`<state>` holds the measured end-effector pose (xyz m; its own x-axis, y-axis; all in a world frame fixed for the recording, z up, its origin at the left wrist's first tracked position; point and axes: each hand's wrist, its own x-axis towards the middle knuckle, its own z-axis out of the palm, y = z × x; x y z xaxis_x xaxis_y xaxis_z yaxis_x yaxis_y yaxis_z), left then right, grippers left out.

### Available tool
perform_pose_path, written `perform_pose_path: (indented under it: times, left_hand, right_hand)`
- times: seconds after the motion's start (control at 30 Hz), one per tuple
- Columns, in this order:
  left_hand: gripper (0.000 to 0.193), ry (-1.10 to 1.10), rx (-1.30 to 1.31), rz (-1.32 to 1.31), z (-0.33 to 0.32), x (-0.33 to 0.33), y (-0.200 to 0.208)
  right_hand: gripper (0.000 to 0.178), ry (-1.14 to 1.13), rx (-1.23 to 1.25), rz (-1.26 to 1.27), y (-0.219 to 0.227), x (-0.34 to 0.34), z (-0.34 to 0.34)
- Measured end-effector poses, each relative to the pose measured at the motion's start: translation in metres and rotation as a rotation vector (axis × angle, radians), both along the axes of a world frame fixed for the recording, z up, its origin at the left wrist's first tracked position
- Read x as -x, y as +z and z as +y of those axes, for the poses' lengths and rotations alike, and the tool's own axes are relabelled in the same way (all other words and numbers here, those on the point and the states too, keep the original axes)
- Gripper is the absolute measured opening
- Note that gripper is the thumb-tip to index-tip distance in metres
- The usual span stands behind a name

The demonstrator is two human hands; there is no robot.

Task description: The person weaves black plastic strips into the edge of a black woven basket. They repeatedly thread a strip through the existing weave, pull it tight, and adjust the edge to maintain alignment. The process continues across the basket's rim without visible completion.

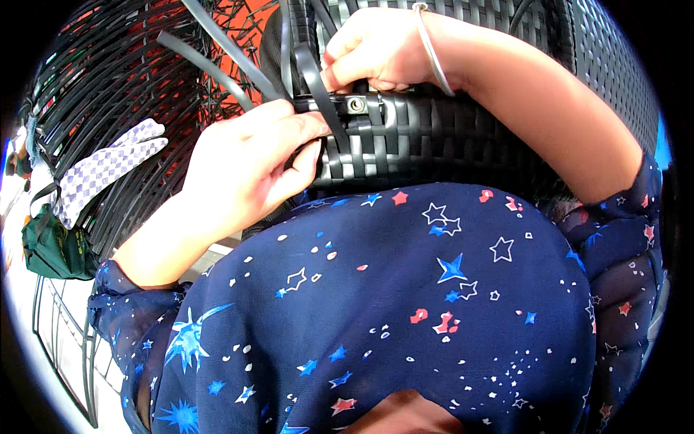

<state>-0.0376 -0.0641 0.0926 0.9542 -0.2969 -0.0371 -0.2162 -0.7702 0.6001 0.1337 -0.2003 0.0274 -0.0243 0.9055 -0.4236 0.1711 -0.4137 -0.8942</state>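
A rounded edge of black woven plastic wicker [448, 130] lies in front of me, its flat bands crossing over and under. A loose flat black plastic strip [318, 90] bends down across this edge. My left hand [253, 155] is closed, its fingertips pinching at the strip by the left end of the weave. Beyond the edge my right hand [376, 54] is closed too, fingers curled and thumb against the strip's upper part; what lies under its fingers is hidden. Between the hands, a metal-ringed hole [355, 105] shows in the frame.
More loose grey-black strips [210, 69] stick up beyond my left hand. At left stands a curved rack of black strands [108, 79], with a checkered cloth [108, 170] and a dark green bag [54, 246] beside it. Red material [246, 22] shows behind the strands.
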Motion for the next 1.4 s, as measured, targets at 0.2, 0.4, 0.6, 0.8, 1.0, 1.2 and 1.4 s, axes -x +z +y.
perform_pose_path:
  times: [0.2, 0.4, 0.6, 0.8, 1.0, 1.2, 1.4]
  left_hand:
    - [0.027, -0.030, 0.005, -0.180, -0.004, 0.006, -0.012]
    - [0.028, -0.028, 0.005, -0.233, -0.010, 0.011, -0.017]
    - [0.031, 0.030, -0.006, -0.254, -0.014, 0.016, -0.022]
    - [0.034, 0.091, -0.009, -0.257, -0.015, 0.023, -0.028]
    - [0.039, 0.093, -0.049, -0.268, -0.014, 0.027, -0.026]
    - [0.038, 0.103, -0.070, -0.231, -0.016, 0.025, -0.018]
    - [0.038, 0.094, -0.037, -0.235, -0.014, 0.021, -0.018]
  right_hand:
    - [0.021, -0.084, 0.292, 0.250, 0.000, -0.003, 0.003]
    - [0.023, -0.130, 0.353, 0.236, 0.005, -0.001, -0.003]
    - [0.026, -0.164, 0.408, 0.206, 0.008, 0.005, -0.001]
    - [0.030, -0.179, 0.436, 0.227, 0.016, 0.005, -0.007]
    - [0.031, -0.167, 0.421, 0.475, -0.004, 0.002, -0.015]
    - [0.023, -0.286, 0.413, 0.493, -0.001, 0.009, -0.013]
    - [0.022, -0.242, 0.376, 0.516, -0.011, 0.008, -0.012]
